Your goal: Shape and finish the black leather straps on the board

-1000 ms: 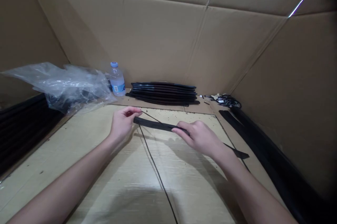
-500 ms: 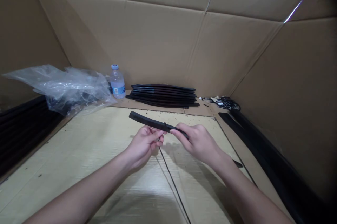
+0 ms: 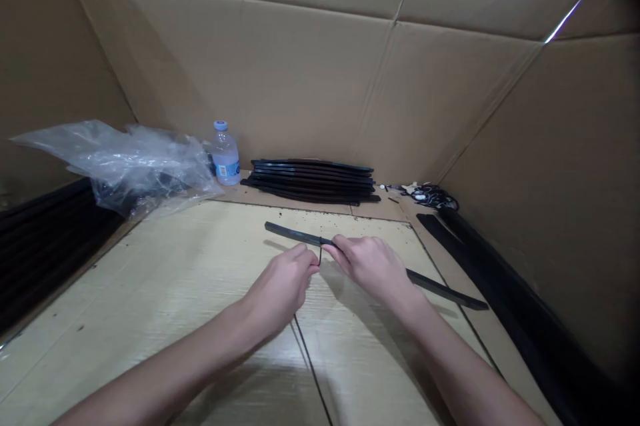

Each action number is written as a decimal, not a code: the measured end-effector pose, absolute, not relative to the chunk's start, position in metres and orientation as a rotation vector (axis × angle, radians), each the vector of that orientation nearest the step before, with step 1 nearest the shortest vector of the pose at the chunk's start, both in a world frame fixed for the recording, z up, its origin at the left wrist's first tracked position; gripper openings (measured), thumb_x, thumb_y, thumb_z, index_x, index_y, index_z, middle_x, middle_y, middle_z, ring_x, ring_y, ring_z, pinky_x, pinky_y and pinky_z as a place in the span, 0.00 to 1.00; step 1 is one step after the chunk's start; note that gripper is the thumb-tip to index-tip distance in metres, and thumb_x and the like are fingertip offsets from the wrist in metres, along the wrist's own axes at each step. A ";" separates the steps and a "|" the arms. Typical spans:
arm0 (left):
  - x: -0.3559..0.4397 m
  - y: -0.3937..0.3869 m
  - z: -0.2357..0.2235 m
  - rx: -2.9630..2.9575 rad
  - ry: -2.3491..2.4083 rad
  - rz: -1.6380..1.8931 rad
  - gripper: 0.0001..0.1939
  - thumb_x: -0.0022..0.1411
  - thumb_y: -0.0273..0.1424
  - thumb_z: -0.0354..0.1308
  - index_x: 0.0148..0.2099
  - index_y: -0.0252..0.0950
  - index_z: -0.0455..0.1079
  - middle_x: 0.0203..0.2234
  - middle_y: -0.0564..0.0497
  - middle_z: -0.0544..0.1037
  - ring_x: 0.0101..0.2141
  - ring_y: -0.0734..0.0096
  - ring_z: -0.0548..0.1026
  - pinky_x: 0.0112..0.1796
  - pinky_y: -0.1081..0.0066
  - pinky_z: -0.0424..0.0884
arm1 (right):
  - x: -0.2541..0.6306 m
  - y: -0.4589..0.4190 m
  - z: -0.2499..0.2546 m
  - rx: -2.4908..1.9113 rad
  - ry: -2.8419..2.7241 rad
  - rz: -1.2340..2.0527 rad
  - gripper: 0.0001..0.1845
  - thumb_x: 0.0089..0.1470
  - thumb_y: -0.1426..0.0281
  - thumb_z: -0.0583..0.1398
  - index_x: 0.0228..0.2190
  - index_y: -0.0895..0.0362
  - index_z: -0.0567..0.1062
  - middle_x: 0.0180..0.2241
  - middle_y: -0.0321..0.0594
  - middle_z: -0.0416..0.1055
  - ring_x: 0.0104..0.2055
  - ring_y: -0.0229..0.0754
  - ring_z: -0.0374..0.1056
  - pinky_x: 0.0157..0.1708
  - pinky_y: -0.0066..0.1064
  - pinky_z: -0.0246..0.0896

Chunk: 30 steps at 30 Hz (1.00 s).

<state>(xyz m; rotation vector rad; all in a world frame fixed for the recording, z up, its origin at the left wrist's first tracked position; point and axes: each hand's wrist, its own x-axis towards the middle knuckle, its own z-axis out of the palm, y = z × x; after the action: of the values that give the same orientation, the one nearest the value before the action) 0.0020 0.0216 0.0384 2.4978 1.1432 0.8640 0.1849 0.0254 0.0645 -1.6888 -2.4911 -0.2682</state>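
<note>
My right hand [image 3: 373, 266] is closed around a long, slightly curved black strip [image 3: 293, 233] near its middle. The strip's far end reaches out to the right past my wrist. A thin black cord [image 3: 311, 366] loops over the strip just left of my right fingers. Below that loop, my left hand [image 3: 285, 283] pinches the cord, with a short taut length between the strip and my fingertips. The rest of the cord trails from under my left hand towards me across the pale board [image 3: 200, 266].
Against the cardboard wall [image 3: 300, 79] lies a stack of black strips [image 3: 310, 181]. A water bottle [image 3: 227, 156] and clear plastic bag [image 3: 145, 163] stand left of it. Tangled cords [image 3: 433, 196] lie back right. Long black pieces line the left side [image 3: 45, 239] and right side [image 3: 500, 286].
My left hand has turned over and drawn the cord down from the strip, so it is taut there. The strip has shifted right and levelled lower; its right end now shows.
</note>
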 end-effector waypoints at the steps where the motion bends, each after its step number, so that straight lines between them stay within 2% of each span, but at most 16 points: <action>1: 0.000 0.023 0.040 2.590 1.150 0.798 0.09 0.62 0.22 0.45 0.32 0.35 0.65 0.26 0.50 0.69 0.26 0.71 0.67 0.27 0.71 0.63 | 0.184 0.025 0.063 -1.682 -2.508 -0.259 0.25 0.62 0.55 0.42 0.31 0.55 0.72 0.22 0.43 0.73 0.24 0.44 0.69 0.20 0.30 0.40; 7: -0.014 0.031 0.059 3.059 1.177 0.470 0.05 0.60 0.22 0.50 0.33 0.35 0.65 0.28 0.50 0.69 0.30 0.66 0.68 0.29 0.69 0.63 | 0.178 0.024 0.056 -1.580 -2.638 -0.189 0.24 0.61 0.55 0.43 0.32 0.53 0.72 0.22 0.40 0.73 0.23 0.42 0.68 0.21 0.29 0.43; 13: -0.018 0.033 0.062 3.198 1.074 0.456 0.04 0.61 0.26 0.51 0.33 0.34 0.65 0.28 0.49 0.70 0.30 0.65 0.67 0.30 0.67 0.63 | 0.174 0.022 0.051 -1.495 -2.720 -0.160 0.24 0.61 0.54 0.43 0.31 0.53 0.73 0.22 0.39 0.73 0.23 0.43 0.69 0.20 0.30 0.42; 18: -0.020 0.037 0.059 3.143 1.074 0.482 0.04 0.60 0.24 0.50 0.33 0.35 0.65 0.28 0.49 0.70 0.30 0.65 0.68 0.31 0.68 0.62 | 0.170 0.019 0.052 -1.447 -2.748 -0.175 0.25 0.62 0.56 0.43 0.31 0.54 0.73 0.22 0.40 0.73 0.23 0.42 0.69 0.20 0.30 0.41; 24: -0.027 0.044 0.054 2.889 1.171 0.498 0.09 0.53 0.21 0.50 0.35 0.37 0.65 0.30 0.51 0.71 0.29 0.68 0.69 0.28 0.71 0.61 | 0.167 0.015 0.052 -1.401 -2.748 -0.241 0.23 0.62 0.57 0.44 0.32 0.55 0.72 0.20 0.39 0.73 0.21 0.41 0.68 0.20 0.31 0.37; 30: -0.026 0.049 0.051 2.590 1.163 0.586 0.09 0.58 0.24 0.47 0.33 0.35 0.68 0.28 0.51 0.72 0.29 0.71 0.70 0.31 0.73 0.63 | 0.166 0.012 0.049 -1.393 -2.718 -0.347 0.22 0.62 0.57 0.43 0.34 0.55 0.71 0.21 0.39 0.73 0.20 0.40 0.67 0.20 0.33 0.30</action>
<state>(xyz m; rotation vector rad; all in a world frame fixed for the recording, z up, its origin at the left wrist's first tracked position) -0.0262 0.0493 0.0509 2.5901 1.1627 0.5856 0.1663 0.0125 0.0492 -1.3931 -2.7184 -0.3471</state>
